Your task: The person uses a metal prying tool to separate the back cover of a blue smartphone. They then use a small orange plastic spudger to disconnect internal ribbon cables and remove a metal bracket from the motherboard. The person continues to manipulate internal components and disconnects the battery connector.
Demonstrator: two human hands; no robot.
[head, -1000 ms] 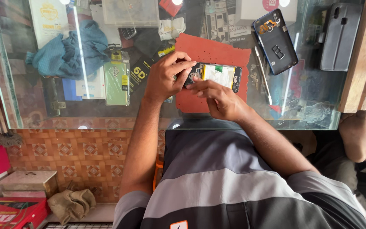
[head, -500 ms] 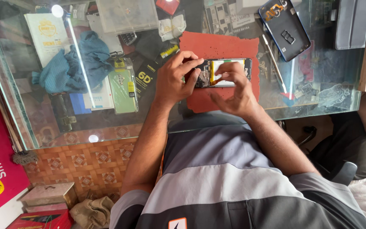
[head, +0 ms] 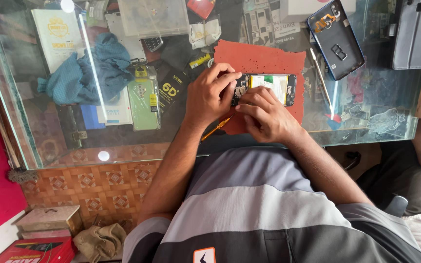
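I take the red rubber mat (head: 269, 61) on the glass counter (head: 49, 141) as my marker and go from left to right. Far to the left of the mat lies a crumpled blue cloth (head: 86, 73), and next to it, nearer the mat, a pale green phone case (head: 143, 97). Just off the mat's lower left corner rests a thin orange-handled screwdriver (head: 218, 127), and no hand touches it. My left hand (head: 210, 95) sits on the mat's left edge with its fingers curled around the near end of an opened black phone with a yellow battery showing (head: 266, 87). That phone lies flat in the middle of the mat. My right hand (head: 266, 117) comes in from the mat's lower edge, with its fingertips pinched down on the phone's left part, beside the left thumb. I cannot tell if they nip a tiny piece. To do this well, I think the left hand should keep the phone from sliding while the right fingertips work slowly and softly, since the inside parts look small. To the right of the mat lies a thin metal tool with a red tip (head: 323, 83), then a blue phone back cover (head: 336, 39).
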